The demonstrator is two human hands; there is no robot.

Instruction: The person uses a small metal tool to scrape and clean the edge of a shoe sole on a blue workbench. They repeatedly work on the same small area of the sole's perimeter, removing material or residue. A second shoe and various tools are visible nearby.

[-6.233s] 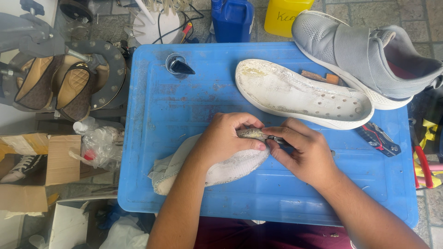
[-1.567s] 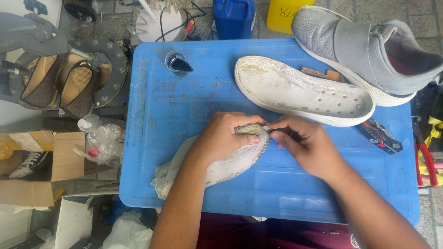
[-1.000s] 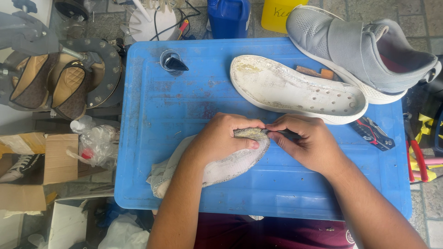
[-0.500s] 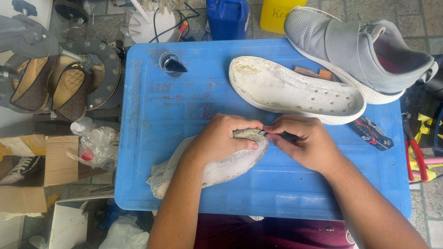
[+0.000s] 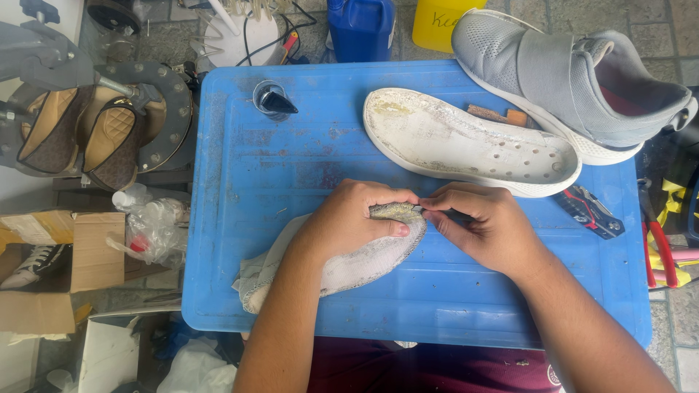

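My left hand (image 5: 353, 218) presses down on the toe end of a grey shoe upper (image 5: 357, 263) that lies on its side on the blue plastic tabletop (image 5: 277, 167), thumb on its edge. My right hand (image 5: 484, 225) holds a thin dark tool, mostly hidden by the fingers, against the same toe edge. A detached white sole (image 5: 466, 142) lies bottom side down just beyond my hands. A whole grey sneaker (image 5: 568, 76) rests at the far right corner.
A small glass cup with a dark tool (image 5: 271, 100) stands at the far left of the tabletop. A folding multi-tool (image 5: 590, 212) lies at the right. Blue jug (image 5: 362, 25) and yellow container (image 5: 437, 22) stand behind. Brown shoes on a stand (image 5: 80, 131), boxes and bags fill the left floor.
Both hands stay at the toe of the shoe upper, with only slight shifts of the right hand and tool along its edge. The view has drifted a little.
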